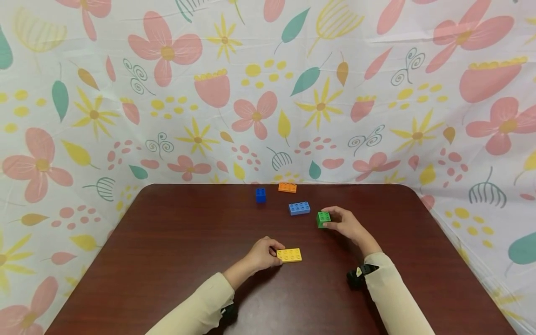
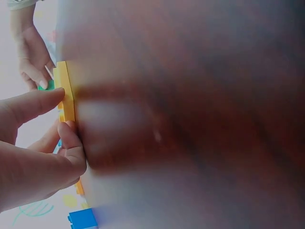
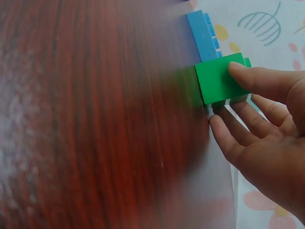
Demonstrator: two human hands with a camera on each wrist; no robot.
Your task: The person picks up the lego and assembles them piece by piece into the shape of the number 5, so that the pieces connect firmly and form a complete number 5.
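Note:
A flat yellow building brick (image 1: 289, 255) lies near the middle of the table, its left end pinched by my left hand (image 1: 263, 253). In the left wrist view the thumb and fingers meet the yellow brick (image 2: 66, 93) along its edge. Farther back and to the right, my right hand (image 1: 344, 224) grips a square green building brick (image 1: 323, 219). The right wrist view has the thumb on the near face of the green brick (image 3: 220, 78), with other fingers behind and under it. Just left of it sits a light blue brick (image 1: 299, 208).
A dark blue brick (image 1: 261, 195) and an orange brick (image 1: 287, 187) stand near the back edge of the dark brown table (image 1: 176, 242). Behind the table hangs a flowered cloth (image 1: 259, 153). Each sleeve carries a black wrist camera (image 1: 356, 278).

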